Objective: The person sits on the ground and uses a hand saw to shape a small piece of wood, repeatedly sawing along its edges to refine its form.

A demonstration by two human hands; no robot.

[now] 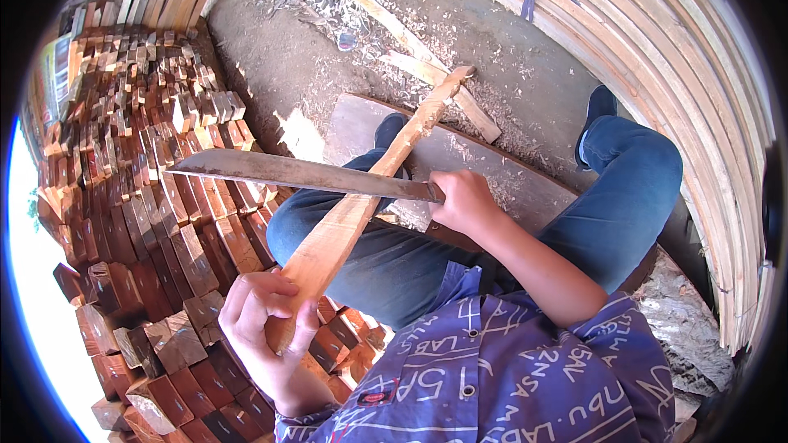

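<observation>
My left hand point(267, 328) is closed around the broad near end of a long, roughly carved wooden piece point(332, 242). The piece slants away to the upper right, narrowing to a neck and a small knob at its far end. In my right hand point(466, 203) is a machete point(304, 172), gripped by its handle, which my fingers hide. Its long, stained blade points left and crosses over the middle of the wooden piece; I cannot tell whether they touch. Beneath the far part of the piece lies a flat board point(509, 168) scattered with shavings.
Stacked reddish-brown timber blocks point(164, 221) fill the left side. Long pale planks point(657, 33), bundled with dark ties, curve along the right. Wood offcuts point(402, 33) and shavings lie on the dirt floor point(254, 41) ahead. My bent legs point(624, 197) flank the board.
</observation>
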